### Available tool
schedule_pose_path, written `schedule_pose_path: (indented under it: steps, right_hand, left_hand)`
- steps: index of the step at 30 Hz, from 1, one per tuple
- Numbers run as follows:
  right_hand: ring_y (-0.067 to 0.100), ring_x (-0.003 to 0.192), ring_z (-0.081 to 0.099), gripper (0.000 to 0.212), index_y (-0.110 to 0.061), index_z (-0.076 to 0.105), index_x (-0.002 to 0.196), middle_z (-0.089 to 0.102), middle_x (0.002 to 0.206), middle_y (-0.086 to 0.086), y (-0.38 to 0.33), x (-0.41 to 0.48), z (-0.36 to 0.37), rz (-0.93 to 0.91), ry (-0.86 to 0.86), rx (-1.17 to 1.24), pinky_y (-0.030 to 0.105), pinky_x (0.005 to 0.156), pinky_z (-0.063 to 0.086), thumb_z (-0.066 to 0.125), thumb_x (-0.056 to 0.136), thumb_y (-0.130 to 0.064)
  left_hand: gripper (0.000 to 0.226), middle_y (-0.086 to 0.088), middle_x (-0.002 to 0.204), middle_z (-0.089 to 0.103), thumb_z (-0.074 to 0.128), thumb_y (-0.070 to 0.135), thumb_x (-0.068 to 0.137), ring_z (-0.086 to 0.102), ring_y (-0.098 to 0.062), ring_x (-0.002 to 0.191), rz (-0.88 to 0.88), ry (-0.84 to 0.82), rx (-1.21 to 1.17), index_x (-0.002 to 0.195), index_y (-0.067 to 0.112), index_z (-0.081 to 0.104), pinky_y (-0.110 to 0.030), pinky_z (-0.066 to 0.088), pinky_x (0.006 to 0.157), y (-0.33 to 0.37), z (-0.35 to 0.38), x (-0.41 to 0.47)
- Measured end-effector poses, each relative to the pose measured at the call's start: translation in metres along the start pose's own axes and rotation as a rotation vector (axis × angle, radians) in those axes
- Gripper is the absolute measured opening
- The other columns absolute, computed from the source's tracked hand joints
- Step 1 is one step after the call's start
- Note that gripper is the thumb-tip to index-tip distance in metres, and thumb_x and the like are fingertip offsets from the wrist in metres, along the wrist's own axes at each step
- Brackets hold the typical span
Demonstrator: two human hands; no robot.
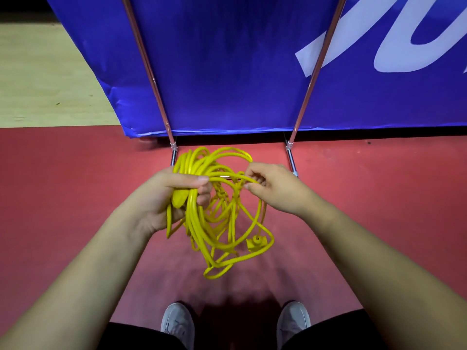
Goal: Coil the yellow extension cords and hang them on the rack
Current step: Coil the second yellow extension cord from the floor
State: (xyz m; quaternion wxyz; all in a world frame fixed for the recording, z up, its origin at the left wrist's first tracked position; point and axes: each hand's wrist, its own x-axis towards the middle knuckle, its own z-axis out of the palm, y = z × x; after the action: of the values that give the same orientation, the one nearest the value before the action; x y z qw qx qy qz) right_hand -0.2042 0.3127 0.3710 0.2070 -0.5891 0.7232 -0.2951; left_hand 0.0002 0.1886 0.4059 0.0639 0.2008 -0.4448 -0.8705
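Seen from beside the person, with 12 o'clock pointing away from them toward the banner.

**Left.** The left hand (174, 190) is closed in a full fist around the gathered top of the yellow extension cord (202, 231), fingers wrapped over many strands at once.

**Centre.** The cord hangs from that fist toward 6 o'clock as a loose, uneven bundle. Its loops are of unequal length and partly crossed, so its long axis runs roughly 12 to 6. A yellow socket end (256, 242) dangles at about 4 o'clock of the fist, clear of the red floor (63, 198) as far as can be judged.

**Right.** The right hand (278, 188) sits at 3 o'clock of the left, near it, its fingertips pinching a single strand that arches across from the bundle.

**Governing relation.** The rack (317, 66), two slanted metal uprights in front of a blue banner (227, 72), stands at 12 o'clock of both hands, and no cord hangs on it yet. Its hanging bar is out of view. The coil appears unfinished. The left hand carries the load, so the lift to the rack probably falls to it, and the right hand would feed in the remaining slack.
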Motion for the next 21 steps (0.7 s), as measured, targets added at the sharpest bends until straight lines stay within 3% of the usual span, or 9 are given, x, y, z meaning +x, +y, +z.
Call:
schedule_pose_path:
  steps: [3, 7, 10, 12, 15, 17, 19, 21]
  right_hand:
    - [0.013, 0.067, 0.051, 0.01, -0.016, 0.054, 0.084, 0.054, 0.07, -0.008, 0.039, 0.001, 0.005, 0.138, 0.061, -0.069, 0.032, 0.067, 0.042, 0.063, 0.088, -0.016]
    - [-0.002, 0.058, 0.054, 0.012, -0.005, 0.055, 0.085, 0.064, 0.069, 0.0, 0.079, -0.002, 0.015, 0.33, 0.023, 0.226, 0.023, 0.062, 0.041, 0.064, 0.09, -0.011]
    - [0.014, 0.063, 0.058, 0.015, -0.002, 0.055, 0.083, 0.06, 0.067, 0.014, 0.087, -0.001, 0.029, 0.389, 0.063, 0.375, 0.028, 0.067, 0.044, 0.063, 0.091, -0.012]
    - [0.018, 0.056, 0.055, 0.014, -0.004, 0.057, 0.083, 0.05, 0.061, 0.012, 0.081, 0.002, 0.03, 0.382, 0.194, 0.479, 0.034, 0.064, 0.047, 0.059, 0.094, -0.012]
    - [0.007, 0.049, 0.036, 0.018, -0.009, 0.064, 0.082, 0.039, 0.053, -0.005, 0.062, 0.006, 0.018, 0.285, 0.263, 0.357, 0.024, 0.05, 0.035, 0.057, 0.096, -0.017]
    - [0.004, 0.055, 0.036, 0.02, -0.011, 0.068, 0.082, 0.049, 0.055, -0.004, 0.045, 0.008, 0.01, 0.219, 0.164, 0.202, 0.028, 0.054, 0.032, 0.058, 0.096, -0.021]
    - [0.004, 0.065, 0.047, 0.018, -0.01, 0.074, 0.087, 0.068, 0.074, 0.008, 0.021, 0.007, 0.0, 0.205, -0.119, 0.063, 0.026, 0.061, 0.04, 0.061, 0.093, -0.02]
    - [-0.006, 0.061, 0.049, 0.015, -0.009, 0.076, 0.09, 0.067, 0.066, -0.011, -0.01, 0.002, -0.008, 0.161, -0.486, -0.022, 0.011, 0.056, 0.039, 0.062, 0.092, -0.015]
  left_hand:
    - [0.038, -0.003, 0.061, 0.046, 0.084, 0.015, 0.058, 0.047, -0.015, 0.052, 0.085, 0.021, -0.058, 0.081, 0.011, 0.055, -0.026, 0.044, 0.057, 0.01, -0.007, -0.004]
    - [0.036, -0.002, 0.063, 0.047, 0.084, 0.018, 0.056, 0.048, -0.014, 0.054, 0.158, 0.11, -0.08, 0.078, 0.011, 0.056, -0.027, 0.047, 0.059, 0.017, -0.019, -0.008]
    - [0.022, -0.003, 0.067, 0.054, 0.081, 0.018, 0.061, 0.056, -0.015, 0.059, 0.16, 0.2, -0.045, 0.074, 0.013, 0.063, -0.027, 0.051, 0.059, 0.016, -0.023, -0.006]
    - [0.009, -0.005, 0.068, 0.06, 0.071, 0.012, 0.07, 0.062, -0.016, 0.059, 0.152, 0.331, -0.039, 0.076, 0.008, 0.066, -0.027, 0.054, 0.056, 0.016, -0.026, -0.003]
    - [0.005, -0.005, 0.067, 0.065, 0.061, 0.006, 0.08, 0.064, -0.013, 0.056, 0.17, 0.504, -0.023, 0.08, 0.004, 0.066, -0.025, 0.055, 0.053, 0.019, -0.029, 0.001]
    - [0.004, -0.006, 0.067, 0.067, 0.062, 0.004, 0.084, 0.064, -0.013, 0.057, 0.192, 0.594, 0.086, 0.085, 0.002, 0.065, -0.025, 0.056, 0.054, 0.019, -0.033, 0.001]
    - [0.005, -0.01, 0.07, 0.068, 0.066, 0.004, 0.084, 0.065, -0.016, 0.058, 0.182, 0.652, 0.291, 0.086, 0.0, 0.066, -0.027, 0.054, 0.051, 0.014, -0.037, 0.001]
    - [0.007, -0.017, 0.072, 0.069, 0.068, 0.005, 0.083, 0.065, -0.024, 0.062, 0.142, 0.652, 0.458, 0.082, -0.003, 0.067, -0.033, 0.054, 0.057, 0.009, -0.036, 0.001]
